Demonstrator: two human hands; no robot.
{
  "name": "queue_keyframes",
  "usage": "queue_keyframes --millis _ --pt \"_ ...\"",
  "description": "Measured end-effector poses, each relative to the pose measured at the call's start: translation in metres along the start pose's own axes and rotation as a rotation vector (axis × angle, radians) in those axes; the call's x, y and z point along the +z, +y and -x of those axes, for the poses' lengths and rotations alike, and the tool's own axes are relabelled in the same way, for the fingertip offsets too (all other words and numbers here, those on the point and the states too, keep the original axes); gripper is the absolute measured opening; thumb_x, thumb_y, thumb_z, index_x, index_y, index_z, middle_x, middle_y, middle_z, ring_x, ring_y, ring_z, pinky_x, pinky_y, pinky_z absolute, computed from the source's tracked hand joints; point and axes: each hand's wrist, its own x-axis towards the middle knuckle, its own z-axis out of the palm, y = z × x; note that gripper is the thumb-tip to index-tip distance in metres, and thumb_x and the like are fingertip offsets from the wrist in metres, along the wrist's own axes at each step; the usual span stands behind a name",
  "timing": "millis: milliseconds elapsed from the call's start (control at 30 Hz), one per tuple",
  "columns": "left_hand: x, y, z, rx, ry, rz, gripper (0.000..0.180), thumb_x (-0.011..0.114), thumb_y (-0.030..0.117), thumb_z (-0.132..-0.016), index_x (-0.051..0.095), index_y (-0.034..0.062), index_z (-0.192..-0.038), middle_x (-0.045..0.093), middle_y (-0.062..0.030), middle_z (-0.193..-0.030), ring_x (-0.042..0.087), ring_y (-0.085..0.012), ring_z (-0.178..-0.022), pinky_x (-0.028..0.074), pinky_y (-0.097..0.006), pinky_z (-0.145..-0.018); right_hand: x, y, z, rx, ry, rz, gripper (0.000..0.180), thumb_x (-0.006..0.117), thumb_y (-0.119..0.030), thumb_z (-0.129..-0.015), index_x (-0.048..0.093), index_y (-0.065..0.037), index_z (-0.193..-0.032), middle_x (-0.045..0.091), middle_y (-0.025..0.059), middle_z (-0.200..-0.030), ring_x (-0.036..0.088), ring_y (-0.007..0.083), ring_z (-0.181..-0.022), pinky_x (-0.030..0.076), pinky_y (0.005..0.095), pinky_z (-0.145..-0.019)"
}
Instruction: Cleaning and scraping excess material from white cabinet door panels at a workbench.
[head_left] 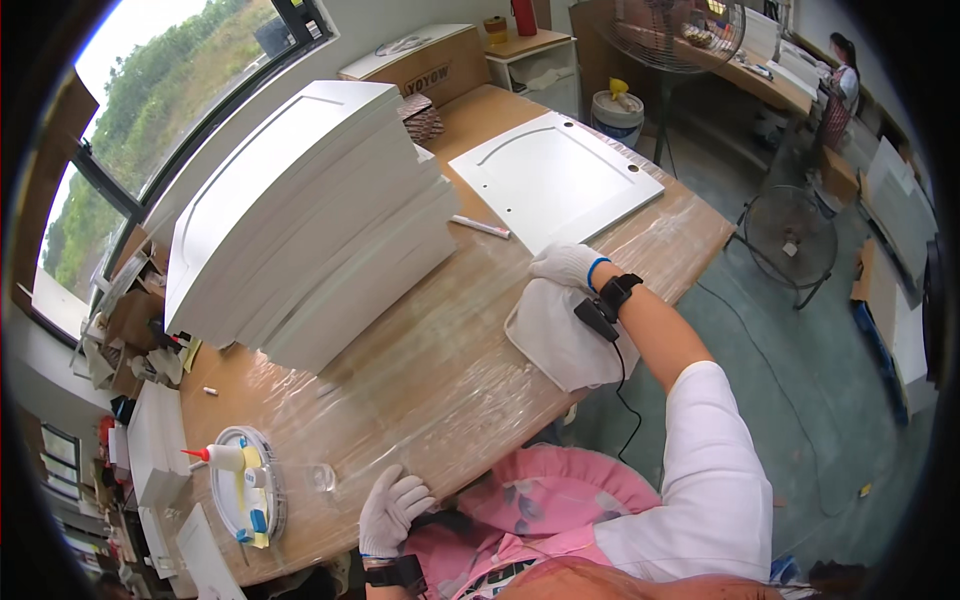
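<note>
Workroom: window (150, 120) far off to the left of both hands; a floor fan (790, 240) stood well to the right of the right hand, and another person (842, 90) was at a distant bench.
Table: its brown top (430, 400), under wrinkled clear film, spread between and beyond the hands.
Right hand: gloved (570, 265), it lay over the upper edge of a white cloth; how tightly the fingers closed could not be told.
White cloth: it (565, 345) hung below that hand, at the table's near edge.
Panel: white, with an arched groove (555, 175), it lay flat just beyond the right hand, its near corner beside the fingers.
Marker: white (481, 227), it lay beyond and left of the right hand, between panel and stack.
Stack: many white panels (320, 230) rose left of the right hand.
Left hand: gloved (392, 508), it was at the near edge, fingers loosely spread, gripping nothing visible.
Round tray: its rim (218, 505) sat left of the left hand, bearing a red-tipped bottle (228, 458).
</note>
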Motion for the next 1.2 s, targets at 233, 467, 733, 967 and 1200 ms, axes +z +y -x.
queue_keyframes --millis 233,467,733,967,1200 --pt "0.015 -0.001 0.005 0.055 0.110 -0.085 0.037 0.042 0.026 -0.105 0.044 0.0008 -0.131 0.062 -0.0250 -0.113 0.066 -0.0364 -0.100 0.057 -0.051 -0.089 0.024 0.027 0.005 -0.177 0.199 0.284 0.016 0.052 -0.014 -0.090 0.064 -0.004 -0.087 0.068 0.0214 -0.095 0.067 0.0401 -0.091 0.053 0.0488 -0.079" --pt "0.017 0.004 0.010 0.087 0.107 -0.163 0.038 0.040 0.025 -0.105 0.045 -0.0001 -0.132 0.059 -0.0252 -0.120 0.063 -0.0378 -0.107 0.055 -0.051 -0.093 -0.060 -0.049 0.068 0.094 0.053 -0.539 0.040 0.058 -0.030 -0.091 0.067 -0.004 -0.120 0.071 0.0168 -0.105 0.066 0.0255 -0.093 0.049 0.0340 -0.087" --pt "0.009 0.005 0.021 0.142 0.068 -0.131 0.045 0.046 0.027 -0.104 0.038 -0.0040 -0.136 0.057 -0.0239 -0.121 0.062 -0.0366 -0.107 0.053 -0.049 -0.095 -0.174 -0.272 0.086 -0.528 0.476 -0.411 0.045 0.060 -0.027 -0.092 0.060 -0.007 -0.132 0.069 0.0180 -0.112 0.067 0.0286 -0.101 0.051 0.0363 -0.090" --pt "-0.006 -0.002 0.015 0.223 -0.156 -0.040 0.042 0.039 0.024 -0.105 0.036 -0.0039 -0.136 0.055 -0.0227 -0.125 0.057 -0.0384 -0.113 0.049 -0.049 -0.100 -0.196 -0.369 -0.031 -0.517 0.619 0.249 0.042 0.060 -0.026 -0.088 0.063 -0.011 -0.127 0.067 0.0199 -0.117 0.063 0.0371 -0.110 0.049 0.0444 -0.096" --pt "-0.010 -0.002 0.016 0.148 -0.007 -0.039 0.045 0.051 0.025 -0.102 0.037 -0.0015 -0.135 0.056 -0.0224 -0.122 0.062 -0.0363 -0.106 0.055 -0.046 -0.092 -0.196 -0.398 -0.036 -0.305 0.406 0.435 0.050 0.060 -0.020 -0.080 0.061 -0.010 -0.129 0.066 0.0221 -0.119 0.063 0.0374 -0.110 0.050 0.0424 -0.094"
